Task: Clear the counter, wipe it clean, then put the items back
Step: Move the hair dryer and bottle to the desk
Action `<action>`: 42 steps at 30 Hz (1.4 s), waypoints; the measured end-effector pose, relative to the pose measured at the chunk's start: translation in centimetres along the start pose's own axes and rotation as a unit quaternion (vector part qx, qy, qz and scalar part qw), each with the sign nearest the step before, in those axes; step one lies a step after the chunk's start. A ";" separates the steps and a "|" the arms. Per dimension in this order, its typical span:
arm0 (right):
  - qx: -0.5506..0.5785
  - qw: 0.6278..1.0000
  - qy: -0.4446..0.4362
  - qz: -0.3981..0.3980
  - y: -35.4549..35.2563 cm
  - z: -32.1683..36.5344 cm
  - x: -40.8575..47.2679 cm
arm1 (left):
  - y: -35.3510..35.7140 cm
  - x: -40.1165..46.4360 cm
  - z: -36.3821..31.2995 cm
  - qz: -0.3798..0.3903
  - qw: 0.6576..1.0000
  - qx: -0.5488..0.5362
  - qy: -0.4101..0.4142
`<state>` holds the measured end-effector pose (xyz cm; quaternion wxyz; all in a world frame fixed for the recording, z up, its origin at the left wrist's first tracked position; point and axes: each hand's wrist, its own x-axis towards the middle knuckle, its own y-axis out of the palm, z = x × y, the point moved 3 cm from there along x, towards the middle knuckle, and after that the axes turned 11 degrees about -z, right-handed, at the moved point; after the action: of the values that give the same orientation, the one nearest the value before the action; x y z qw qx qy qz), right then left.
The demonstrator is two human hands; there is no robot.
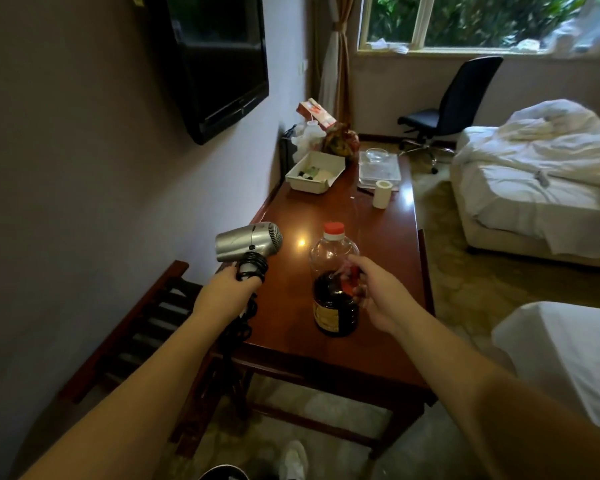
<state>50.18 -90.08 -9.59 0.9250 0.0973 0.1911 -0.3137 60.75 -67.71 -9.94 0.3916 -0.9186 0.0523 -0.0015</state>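
Fingers (pixel 238 271) of the left hand (pixel 227 289) wrap the hair dryer (pixel 248 242) handle and coiled cord, lifting it off the counter (pixel 388 237); right hand (pixel 378 292) fingers curl round the standing bottle (pixel 335 292), probably to clear both for wiping.

The surface (pixel 388 237) is glossy polished wood. The hair dryer (pixel 246 242) looks like brushed silver metal, the bottle (pixel 333 251) clear smooth plastic, the bed (pixel 534 174) rumpled white cloth.
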 end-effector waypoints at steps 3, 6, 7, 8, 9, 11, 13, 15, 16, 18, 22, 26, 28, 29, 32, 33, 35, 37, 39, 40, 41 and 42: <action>0.003 1.000 0.005 -0.013 0.6 0.5 4.0 | 2.3 4.3 0.4 0.018 1.000 0.002 -0.010; -0.004 1.000 0.006 -0.018 1.9 0.9 8.4 | 4.6 9.4 0.8 0.033 0.999 0.017 0.002; -0.007 1.000 0.005 -0.019 2.3 1.0 9.9 | 5.3 11.1 0.9 0.037 0.999 0.022 0.001; -0.012 1.000 0.004 -0.019 2.9 1.2 11.5 | 5.9 12.9 1.0 0.039 0.999 0.026 -0.001; -0.019 1.000 0.004 -0.019 3.5 1.3 13.1 | 6.6 14.6 1.2 0.042 0.999 0.029 -0.005; -0.032 0.999 0.005 -0.021 4.7 1.5 16.2 | 7.9 17.9 1.4 0.050 0.998 0.038 -0.007; -0.034 0.999 0.009 -0.030 5.9 1.8 19.4 | 9.2 21.1 1.6 0.058 0.997 0.049 -0.003; -0.034 0.999 0.013 -0.036 7.1 1.9 22.2 | 10.5 23.9 1.7 0.061 0.996 0.058 -0.001; -0.036 0.999 0.013 -0.037 7.8 2.0 23.6 | 11.2 25.3 1.9 0.061 0.996 0.064 -0.001; -0.036 0.999 0.012 -0.039 8.9 2.1 26.1 | 12.6 27.9 2.2 0.067 0.994 0.086 -0.008; -0.032 0.999 0.009 -0.035 10.7 2.3 30.5 | 15.4 32.2 2.8 0.078 0.991 0.112 -0.017; -0.030 0.999 0.007 -0.036 12.0 2.4 34.4 | 18.0 35.8 3.2 0.091 0.988 0.126 -0.014; -0.029 0.999 0.004 -0.035 12.5 2.4 36.1 | 19.2 37.4 3.5 0.092 0.987 0.130 -0.008; -0.028 0.999 0.003 -0.035 12.7 2.4 36.8 | 19.7 38.1 3.6 0.094 0.987 0.129 -0.007; -0.029 0.999 0.004 -0.034 13.3 2.3 38.7 | 21.1 39.7 4.1 0.103 0.985 0.138 -0.007; -0.031 0.999 0.004 -0.033 13.4 2.2 39.2 | 21.5 40.1 4.3 0.104 0.985 0.141 -0.005; -0.032 0.999 0.003 -0.030 13.7 2.1 40.1 | 22.2 41.0 4.7 0.103 0.983 0.151 -0.004; -0.029 0.999 0.001 -0.032 14.0 2.2 40.9 | 22.6 41.8 5.2 0.107 0.980 0.170 0.000; -0.036 0.999 -0.005 -0.030 14.3 2.2 41.4 | 22.9 42.5 5.6 0.111 0.977 0.180 0.000; -0.042 0.999 -0.006 -0.024 14.6 2.1 41.6 | 23.0 42.8 5.8 0.111 0.977 0.180 -0.001; -0.048 0.999 -0.005 -0.018 14.8 2.0 41.8 | 23.1 43.1 6.0 0.111 0.977 0.180 -0.001; -0.055 0.998 -0.003 -0.014 15.1 1.9 41.8 | 23.2 43.3 6.2 0.113 0.977 0.181 0.000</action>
<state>90.62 -101.53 -24.31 0.9251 0.0427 0.2062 -0.3161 101.89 -83.45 -32.59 0.5491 -0.8206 0.1549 0.0329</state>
